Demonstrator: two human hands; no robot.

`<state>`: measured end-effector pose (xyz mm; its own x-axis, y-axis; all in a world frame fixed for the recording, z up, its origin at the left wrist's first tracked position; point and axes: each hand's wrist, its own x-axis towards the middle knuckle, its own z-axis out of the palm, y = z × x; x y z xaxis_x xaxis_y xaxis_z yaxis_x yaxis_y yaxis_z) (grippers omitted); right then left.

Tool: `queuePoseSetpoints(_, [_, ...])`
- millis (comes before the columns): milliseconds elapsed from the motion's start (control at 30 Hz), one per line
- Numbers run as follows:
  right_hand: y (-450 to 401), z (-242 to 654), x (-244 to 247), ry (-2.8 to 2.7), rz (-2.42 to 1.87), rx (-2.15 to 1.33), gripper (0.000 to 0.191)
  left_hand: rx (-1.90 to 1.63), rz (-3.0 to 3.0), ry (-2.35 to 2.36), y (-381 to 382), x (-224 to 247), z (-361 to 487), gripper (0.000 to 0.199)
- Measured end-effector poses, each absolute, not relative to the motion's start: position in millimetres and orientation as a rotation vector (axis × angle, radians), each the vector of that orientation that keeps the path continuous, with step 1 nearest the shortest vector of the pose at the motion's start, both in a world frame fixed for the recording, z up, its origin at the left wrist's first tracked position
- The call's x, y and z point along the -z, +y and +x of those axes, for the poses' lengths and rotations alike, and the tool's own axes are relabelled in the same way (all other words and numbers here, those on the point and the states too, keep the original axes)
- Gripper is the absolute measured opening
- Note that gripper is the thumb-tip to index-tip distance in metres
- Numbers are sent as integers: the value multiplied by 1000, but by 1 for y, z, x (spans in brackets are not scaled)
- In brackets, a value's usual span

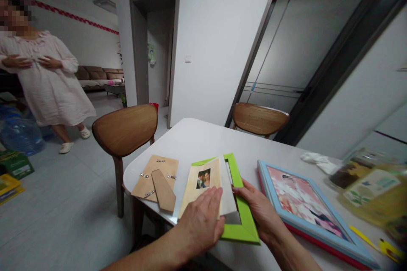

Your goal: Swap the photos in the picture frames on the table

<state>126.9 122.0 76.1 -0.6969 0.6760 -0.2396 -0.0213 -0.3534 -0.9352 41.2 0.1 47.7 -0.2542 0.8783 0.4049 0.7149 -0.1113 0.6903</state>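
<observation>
A light-green photo frame (pixel 246 214) is tilted above the white table, with my right hand (pixel 259 207) gripping its right side. My left hand (pixel 203 216) lies across a cream card (pixel 192 192), fingers together on top and thumb near its lower edge. A small photo (pixel 203 178) of people shows on this card. Between the card and the frame's right side is a white sheet (pixel 228 197), partly covered. To the left lies a wooden backing board (pixel 168 165) with metal clips and a brown stand (pixel 163 190), its corner near the table edge.
A blue picture frame (pixel 305 199) rests on a red one right of my hands. Past it are a white cloth (pixel 319 161), packaged goods (pixel 372 190) and a yellow tool (pixel 389 250). Wooden chairs (pixel 127 129) border the table (pixel 197 135). A person (pixel 51 76) stands at left.
</observation>
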Motion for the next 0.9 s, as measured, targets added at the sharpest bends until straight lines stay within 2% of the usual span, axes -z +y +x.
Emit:
queuePoseSetpoints(100, [132,130,-64,-1577,-920,-1940,28,-1598,1642,1980,-10,-53,22,53])
queuePoseSetpoints(233, [151,135,-35,-1944,-1060,-1590,38,-2011,866,2059,-23,-50,-16,62])
queuePoseSetpoints(400, [167,140,-6,-2384,-1240,-772,58,-2165,378,1674,-31,-17,-32,59])
queuePoseSetpoints(533, [157,145,-5,-2419,-1021,-434,49,-2323,282,1475,-31,-10,-25,51])
queuePoseSetpoints(600, [140,145,-11,-2360,-897,-590,38,-2384,243,1387,-29,-18,-22,50])
queuePoseSetpoints(700, [108,137,-20,-2216,-842,-1301,39,-2440,219,1286,-23,-34,-15,49])
queuePoseSetpoints(800, [87,116,-24,-1782,-836,-1954,44,-2430,247,1197,-18,-46,-1,51])
queuePoseSetpoints(900, [86,96,-24,-1288,-792,-2228,37,-2341,245,1129,-19,-50,13,61])
